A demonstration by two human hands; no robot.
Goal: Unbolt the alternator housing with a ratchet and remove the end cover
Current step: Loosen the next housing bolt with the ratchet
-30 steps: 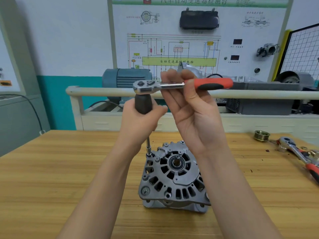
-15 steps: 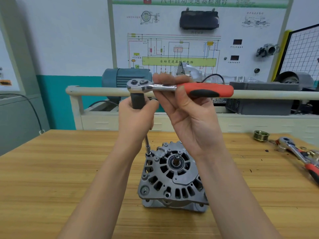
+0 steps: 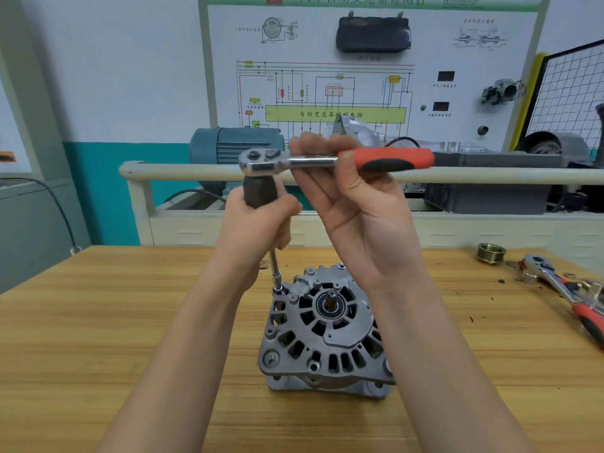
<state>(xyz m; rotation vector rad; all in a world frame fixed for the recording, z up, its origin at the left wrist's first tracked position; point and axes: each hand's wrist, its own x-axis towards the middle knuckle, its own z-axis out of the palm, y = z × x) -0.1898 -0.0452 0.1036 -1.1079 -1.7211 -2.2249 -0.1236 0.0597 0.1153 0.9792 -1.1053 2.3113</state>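
Grey cast-aluminium alternator [image 3: 327, 328] stands on wooden bench [image 3: 98, 322], end cover still on. We see left hand [image 3: 258, 230] wrapped round dark extension grip [image 3: 260, 191], slim steel shaft [image 3: 275, 269] seated on bolt at top-left ear. Right hand [image 3: 353, 217] pinches red-and-black-handled chrome ratchet [image 3: 336, 160], thumb and fingers clamped on shank.

Risks, as we judge: long extension tilts, socket cams off bolt and rounds head; loose finger pinch slips under torque; unclamped alternator twists or tips.

Versus 0.5 s back: ratchet handle swung slightly right, head a little lower; alternator unmoved.
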